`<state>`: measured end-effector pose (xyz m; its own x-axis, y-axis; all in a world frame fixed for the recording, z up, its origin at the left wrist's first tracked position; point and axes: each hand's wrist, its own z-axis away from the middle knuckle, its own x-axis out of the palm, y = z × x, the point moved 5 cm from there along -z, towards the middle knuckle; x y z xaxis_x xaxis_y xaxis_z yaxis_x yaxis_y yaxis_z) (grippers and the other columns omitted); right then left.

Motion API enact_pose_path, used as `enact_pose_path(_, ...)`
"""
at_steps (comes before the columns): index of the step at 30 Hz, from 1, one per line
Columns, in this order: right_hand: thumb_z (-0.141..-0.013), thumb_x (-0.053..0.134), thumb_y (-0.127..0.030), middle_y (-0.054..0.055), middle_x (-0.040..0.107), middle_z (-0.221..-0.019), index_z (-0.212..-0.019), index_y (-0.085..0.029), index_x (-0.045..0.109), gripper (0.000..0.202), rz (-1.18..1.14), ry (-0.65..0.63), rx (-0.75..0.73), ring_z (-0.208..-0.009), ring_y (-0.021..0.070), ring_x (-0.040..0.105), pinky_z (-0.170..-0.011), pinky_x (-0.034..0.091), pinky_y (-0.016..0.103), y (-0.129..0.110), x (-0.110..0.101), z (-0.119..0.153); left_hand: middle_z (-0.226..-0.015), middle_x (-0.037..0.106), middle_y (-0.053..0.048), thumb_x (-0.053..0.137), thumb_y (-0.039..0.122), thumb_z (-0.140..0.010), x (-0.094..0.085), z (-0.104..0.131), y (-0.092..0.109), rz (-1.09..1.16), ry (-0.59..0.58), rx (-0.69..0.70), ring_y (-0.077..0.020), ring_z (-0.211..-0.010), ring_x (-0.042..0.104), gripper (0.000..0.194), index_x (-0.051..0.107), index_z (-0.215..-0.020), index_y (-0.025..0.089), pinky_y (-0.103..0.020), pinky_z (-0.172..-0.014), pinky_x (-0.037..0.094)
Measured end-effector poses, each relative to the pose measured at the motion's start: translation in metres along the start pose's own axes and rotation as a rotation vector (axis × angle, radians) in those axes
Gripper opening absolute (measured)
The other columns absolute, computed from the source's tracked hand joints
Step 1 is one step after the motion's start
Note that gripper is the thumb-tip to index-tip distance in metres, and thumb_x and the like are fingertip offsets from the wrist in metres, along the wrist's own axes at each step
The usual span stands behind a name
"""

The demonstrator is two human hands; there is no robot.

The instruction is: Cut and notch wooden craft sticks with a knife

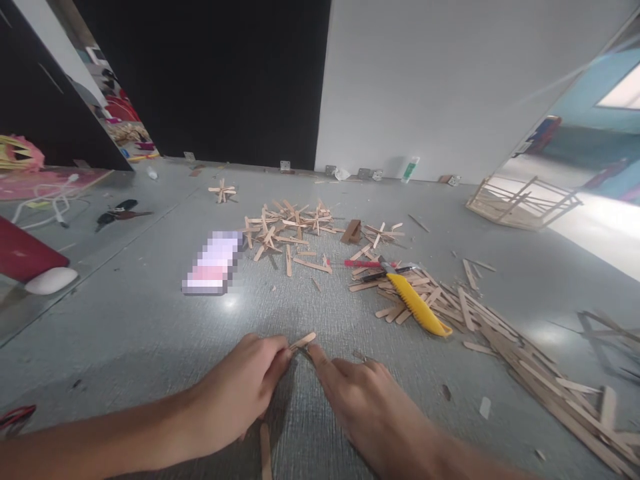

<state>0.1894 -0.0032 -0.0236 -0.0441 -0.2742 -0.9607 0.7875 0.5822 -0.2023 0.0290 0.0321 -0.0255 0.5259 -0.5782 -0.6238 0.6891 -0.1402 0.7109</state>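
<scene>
Near the front middle of the table, my left hand (250, 377) pinches a short wooden craft stick (305, 341) between thumb and forefinger. My right hand (365, 400) is closed, its forefinger and hidden thumb meeting the stick's near side. Something small lies crossed beneath the stick, too hidden to make out. Another craft stick (265, 450) lies below my left wrist. Beyond my hands, a pile of crossed craft-stick pieces (297, 220) spreads out. To the right, a yellow-handled cutting tool (417, 303) rests on more loose sticks (440, 300).
A phone (214, 263) with a blurred screen lies left of the pile. A brown wooden block (352, 231) and red pen-like tool (367, 264) sit behind the cutter. Long wooden strips (545, 387) cover the right. Keys (120, 213) and a red cylinder (27, 250) are at left.
</scene>
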Motion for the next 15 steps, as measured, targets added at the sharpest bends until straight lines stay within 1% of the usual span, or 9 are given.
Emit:
enact_pose_path(4,-0.079,0.044,0.004,0.009,0.075,-0.091,-0.151,-0.003,0.039,0.072,-0.061,0.000,-0.021,-0.064,0.0161,0.065,-0.054,0.040,0.028,0.001,-0.006,0.000,-0.046,0.044,0.008,0.026,0.054,-0.108,0.005,0.001,-0.009,0.059,-0.040,-0.042,-0.0105,-0.027,0.047,0.047,0.041,-0.075,0.024,-0.017,-0.028,0.026)
enact_pose_path(8,-0.080,0.045,0.004,0.008,0.074,-0.087,-0.151,-0.001,0.039,0.072,-0.003,0.011,-0.050,-0.063,0.0176,0.066,-0.054,0.039,0.030,0.001,-0.001,0.001,-0.046,0.042,0.009,0.025,0.054,-0.108,0.006,0.002,-0.012,0.060,-0.032,-0.033,-0.0097,-0.027,0.046,0.048,0.042,-0.076,0.023,-0.016,-0.027,0.026)
enact_pose_path(11,-0.086,0.043,0.003,0.005,0.073,-0.081,-0.148,-0.002,0.043,0.063,0.024,0.092,-0.033,-0.059,0.0173,0.066,-0.052,0.037,0.031,0.003,0.007,0.001,-0.047,0.042,0.009,0.026,0.053,-0.108,0.004,0.001,-0.012,0.051,-0.052,-0.023,-0.0089,-0.027,0.046,0.046,0.044,-0.078,0.023,-0.015,-0.027,0.027)
enact_pose_path(15,-0.095,0.039,-0.003,0.003,0.072,-0.076,-0.145,-0.004,0.048,0.050,-0.025,0.230,-0.017,-0.054,0.0163,0.064,-0.048,0.035,0.031,0.006,0.011,0.002,-0.048,0.045,0.008,0.026,0.051,-0.109,0.002,-0.002,-0.010,0.077,-0.089,-0.018,-0.0075,-0.026,0.043,0.045,0.046,-0.080,0.022,-0.014,-0.027,0.026)
